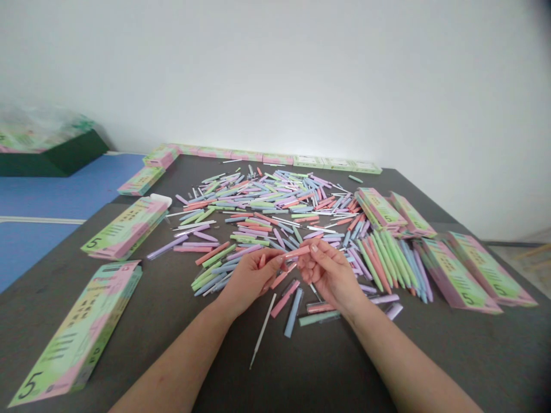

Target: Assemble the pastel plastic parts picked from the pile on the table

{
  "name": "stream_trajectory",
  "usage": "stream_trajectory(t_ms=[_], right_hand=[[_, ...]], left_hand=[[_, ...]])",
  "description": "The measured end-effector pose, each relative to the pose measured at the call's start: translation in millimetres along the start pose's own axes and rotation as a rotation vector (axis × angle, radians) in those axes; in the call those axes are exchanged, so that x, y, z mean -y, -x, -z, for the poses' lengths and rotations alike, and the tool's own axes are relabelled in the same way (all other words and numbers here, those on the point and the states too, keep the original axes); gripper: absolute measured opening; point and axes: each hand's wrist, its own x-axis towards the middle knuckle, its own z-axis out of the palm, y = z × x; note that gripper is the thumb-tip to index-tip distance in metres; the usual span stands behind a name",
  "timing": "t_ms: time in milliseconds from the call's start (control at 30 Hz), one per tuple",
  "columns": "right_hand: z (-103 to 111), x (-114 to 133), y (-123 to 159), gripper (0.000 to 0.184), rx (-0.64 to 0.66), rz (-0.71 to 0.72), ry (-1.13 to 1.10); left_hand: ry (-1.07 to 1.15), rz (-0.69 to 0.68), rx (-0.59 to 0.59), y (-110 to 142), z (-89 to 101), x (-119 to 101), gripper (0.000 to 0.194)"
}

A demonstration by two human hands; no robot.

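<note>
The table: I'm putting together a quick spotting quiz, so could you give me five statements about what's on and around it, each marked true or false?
1. The left hand and right hand both touch one pink pen. True.
2. The neat row of pens is all green. False: it also has pink, blue and purple.
3. A thin white stick lies between the forearms. True.
4. Boxes lie only on the left. False: some lie on the right too.
5. The pile is one colour. False: it is mixed.
</note>
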Motion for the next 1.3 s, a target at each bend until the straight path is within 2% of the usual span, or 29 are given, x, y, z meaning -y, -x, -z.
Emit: stream_trajectory(t_ms=[133,233,300,367,400,433,467,567,667,800,967,1100,1233,1300], right_hand=[[1.6,1.0,-1.6,0.021,-0.022,0.019,0.112],[15.4,13.7,-10.1,0.021,-0.112,0.14,0.429],[33.1,28.4,-22.6,0.018,-0.257,0.268,0.796],[55.0,44.5,-40.0,0.02,-0.363,0.32,1.285],[66.1,51.9,-49.6,0.024,-0.373,0.289,1.57],[76.7,58.2,-59.3,0.029,-0.312,0.197,1.851],[86.3,63.2,-68.5,0.031,-0.268,0.148,1.934],[107.5,70.5,-90.0,0.035,-0.13,0.045,2.06],[118.1,70.2,-101.7,0.035,0.013,-0.043,2.151],[121.6,69.1,-110.5,0.03,0.135,-0.111,2.235],[116.9,73.4,-116.4,0.024,0.235,-0.114,2.267],[110.4,80.8,-111.4,0.021,0.202,-0.056,2.252],[101.8,86.4,-96.8,0.025,0.064,0.047,2.217],[95.5,86.9,-86.8,0.026,-0.019,0.152,2.102]], left_hand=[[-0.047,0.036,0.046,0.4,-0.8,0.1,0.027],[0.005,0.028,-0.012,-1.9,1.6,2.4,0.027],[0.037,0.022,-0.067,-3.3,3.6,3.2,0.028],[0.06,0.021,-0.109,-4.0,4.9,2.8,0.029],[0.068,0.022,-0.121,-3.9,5.2,2.3,0.029],[0.075,0.022,-0.126,-3.8,5.2,1.7,0.03],[0.08,0.022,-0.128,-3.6,5.1,1.1,0.03],[0.094,0.011,-0.134,-3.1,4.2,-0.3,0.03],[0.106,-0.005,-0.162,-3.0,3.4,-1.0,0.028],[0.149,-0.005,-0.154,-3.1,3.8,-1.1,0.028],[0.169,-0.004,-0.143,-2.6,4.3,-1.9,0.026],[0.182,0.002,-0.153,-2.2,4.1,-2.6,0.026],[0.17,-0.007,-0.134,-3.0,4.7,-1.2,0.026],[0.153,-0.01,-0.125,-3.5,5.0,-0.2,0.027]])
